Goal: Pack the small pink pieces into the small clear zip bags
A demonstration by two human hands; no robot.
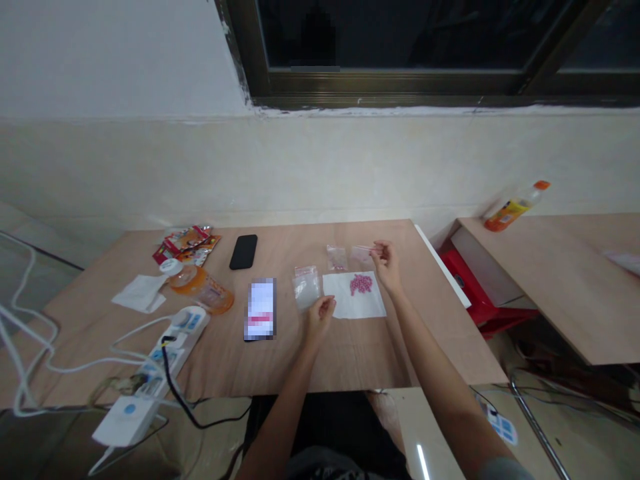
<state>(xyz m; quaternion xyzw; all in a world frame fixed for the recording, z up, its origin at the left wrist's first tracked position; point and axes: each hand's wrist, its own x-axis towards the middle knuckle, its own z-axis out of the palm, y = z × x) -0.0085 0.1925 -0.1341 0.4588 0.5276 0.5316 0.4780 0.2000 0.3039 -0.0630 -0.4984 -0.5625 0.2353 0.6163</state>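
A person's right hand (386, 265) pinches the edge of a small clear bag (361, 257) between thumb and forefinger, the grip narrow, above a wooden table (310, 363). The left hand (320, 317) is curled loosely, its fingers (327, 304) drawn narrow around nothing that shows. It sits just beside a larger clear bag (306, 288) with a red strip along its top, though whether the two touch cannot be told. Between the hands, just below the right hand's fingertips, lies a white sheet of paper (354, 295) bearing a heap of pink tablets (361, 285). Just left of the pinched bag and ahead of the left hand, a second small bag (337, 257) shows a pink tint inside. Farther left of the left hand are a blurred card (261, 309), a black phone (243, 252), an orange bottle (200, 288) on its side, snack packets (186, 245), a crumpled tissue (140, 293) and a white power strip (183, 340) trailing cables. Right of the right hand, beyond the table's end, stand a red stool (475, 287) and a second table (550, 280), where a bottle with an orange cap (515, 207) lies. A dark window (400, 40) is set in the wall ahead.
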